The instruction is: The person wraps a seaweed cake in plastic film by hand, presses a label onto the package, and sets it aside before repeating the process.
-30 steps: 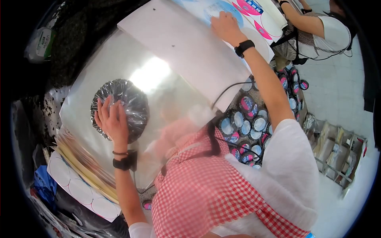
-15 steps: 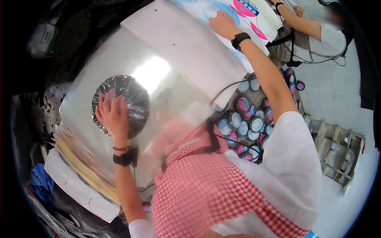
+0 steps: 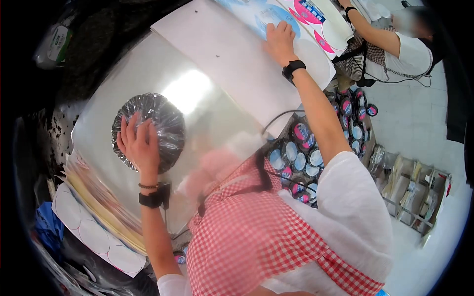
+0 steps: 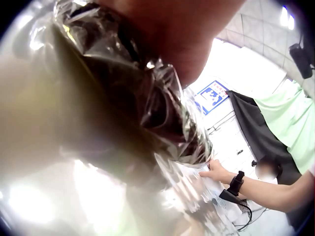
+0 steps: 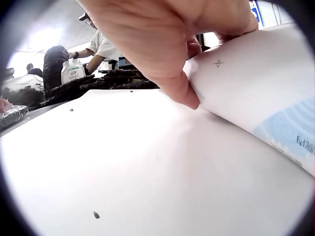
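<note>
My left hand (image 3: 140, 148) rests with fingers spread on a round dark disc (image 3: 170, 126) wrapped in crinkled clear film. The disc lies on a glossy, reflective sheet (image 3: 123, 79). In the left wrist view the film's folds (image 4: 167, 113) bunch under the palm. At the upper edge of the stack, my right hand (image 3: 280, 43) pinches the edge of a printed label sheet (image 5: 256, 78), thumb in front and fingers behind. That sheet bends up off a plain white sheet (image 5: 128, 147). Blue and pink round labels (image 3: 303, 11) show on the printed sheets.
Many labelled dark discs (image 3: 301, 158) are heaped at the right of the work surface. Paper sheets (image 3: 98, 202) are stacked at the left, near a white sheet with circle outlines (image 3: 94, 237). A bottle (image 3: 58, 44) stands at upper left; another person (image 3: 377, 42) works at upper right.
My right hand has shifted slightly towards my body, with the wrist moving down and left in the head view. My left hand stays on the wrapped disc.
</note>
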A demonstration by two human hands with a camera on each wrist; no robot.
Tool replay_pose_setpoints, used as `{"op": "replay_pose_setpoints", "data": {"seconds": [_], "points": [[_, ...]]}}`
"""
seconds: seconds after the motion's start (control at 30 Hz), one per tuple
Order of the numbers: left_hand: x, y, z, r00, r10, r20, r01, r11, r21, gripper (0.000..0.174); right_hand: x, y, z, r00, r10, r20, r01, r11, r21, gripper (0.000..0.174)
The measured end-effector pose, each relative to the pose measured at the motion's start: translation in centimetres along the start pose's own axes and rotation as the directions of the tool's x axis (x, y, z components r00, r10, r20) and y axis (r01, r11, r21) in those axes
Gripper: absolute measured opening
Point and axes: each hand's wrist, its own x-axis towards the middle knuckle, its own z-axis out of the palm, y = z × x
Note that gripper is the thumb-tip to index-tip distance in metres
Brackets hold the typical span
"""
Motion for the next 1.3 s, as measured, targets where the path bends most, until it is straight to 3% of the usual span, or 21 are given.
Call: {"op": "replay_pose_setpoints", "data": {"seconds": [0.13,0.33,0.43,0.53,0.57,0.7,0.73,0.77,0.8,0.83,0.87,0.93,1.0,1.03,1.07,1.13,1.17,1.2,1.23,1.27,1.3], "points": [[0.1,0.1,0.0,1.0,0.006,-0.004,-0.006,1.0,-0.003,0.014,0.1,0.6,-0.4,0.997,-0.073,0.005,0.073,0.997,0.007,0.016],[0.0,-0.2,0.1,1.0,0.016,-0.018,-0.017,0.999,-0.033,0.015,2.5,0.7,-1.5,0.94,-0.177,0.293,0.223,0.966,-0.131,0.019],[0.0,-0.2,0.1,1.0,0.005,-0.005,-0.005,1.0,0.0,0.015,3.4,1.6,-2.2,0.921,-0.206,0.332,0.216,0.976,0.006,0.02],[0.0,-0.2,0.2,1.0,0.006,-0.017,-0.006,1.0,0.001,0.014,6.0,6.9,-0.5,0.837,-0.399,0.375,0.275,0.898,0.342,0.027],[0.1,0.2,0.0,1.0,0.006,-0.024,-0.006,1.0,0.005,0.013,5.5,7.2,-1.9,0.867,-0.172,0.468,-0.047,0.906,0.42,0.034],[0.0,-0.2,0.3,1.0,0.017,-0.008,-0.016,0.999,0.044,0.02,1.8,3.5,-3.4,0.986,-0.164,-0.014,0.164,0.978,0.125,0.031],[0.0,-0.1,0.3,1.0,0.014,-0.008,-0.014,1.0,0.02,0.023,1.9,5.1,-2.4,1.0,-0.012,-0.009,0.014,0.942,0.336,0.029],[0.2,-0.1,0.3,1.0,0.004,-0.013,-0.004,1.0,0.004,0.027,2.9,8.1,-0.5,0.991,0.129,0.025,-0.122,0.836,0.535,0.027],[0.1,-0.2,0.3,1.0,-0.01,-0.016,0.01,1.0,-0.008,0.031,4.0,14.5,2.2,0.962,0.271,0.028,-0.2,0.633,0.748,0.025],[0.1,-0.1,0.4,0.998,-0.018,-0.061,0.015,0.999,-0.037,0.041,4.6,17.7,0.9,0.892,0.45,0.043,-0.282,0.479,0.831,0.025],[0.2,-0.1,0.4,0.999,-0.018,-0.051,0.016,0.999,-0.049,0.043,4.1,20.5,-2.3,0.797,0.603,0.022,-0.291,0.351,0.89,0.026],[0.1,-0.1,0.2,0.998,-0.057,-0.041,0.055,0.997,-0.047,0.046,3.4,22.5,-9.1,0.701,0.712,-0.041,-0.156,0.209,0.965,0.028],[-0.1,-0.2,0.2,0.999,-0.025,-0.04,0.026,1.0,0.016,0.046,2.7,16.4,-14.2,0.763,0.646,-0.012,-0.054,0.082,0.995,0.031],[0.1,-0.2,0.2,0.997,-0.045,-0.062,0.044,0.999,-0.014,0.044,2.0,8.6,-16.5,0.794,0.597,0.118,-0.09,-0.077,0.993,0.03],[0.0,0.3,-0.2,0.995,-0.057,-0.081,0.053,0.997,-0.05,0.041,0.3,2.9,-16.5,0.867,0.484,0.123,-0.119,-0.039,0.992,0.028],[0.1,2.6,-1.3,0.985,-0.146,-0.091,0.16,0.974,0.162,0.039,-3.7,-8.4,-14.9,0.991,0.133,0.006,-0.042,0.269,0.962,0.034],[0.2,3.2,-1.6,0.977,-0.184,-0.108,0.206,0.944,0.256,0.038,-5.2,-13.1,-14.0,0.994,-0.073,-0.077,0.099,0.37,0.924,0.04],[0.0,3.1,-1.2,0.975,-0.196,-0.107,0.214,0.957,0.195,0.038,-6.4,-17.1,-13.4,0.967,-0.217,-0.134,0.207,0.358,0.911,0.047],[-0.5,2.7,-0.2,0.973,-0.207,-0.102,0.22,0.967,0.129,0.037,-6.8,-20.3,-14.1,0.957,-0.288,-0.032,0.079,0.151,0.985,0.056],[-0.9,2.3,0.6,0.971,-0.216,-0.097,0.222,0.973,0.056,0.036,-7.2,-22.1,-12.4,0.877,-0.422,-0.231,0.379,0.31,0.872,0.061],[-1.1,1.9,0.7,0.974,-0.218,-0.057,0.22,0.975,0.041,0.034,-7.6,-23.6,-12.9,0.865,-0.462,-0.196,0.379,0.347,0.858,0.063]]}}
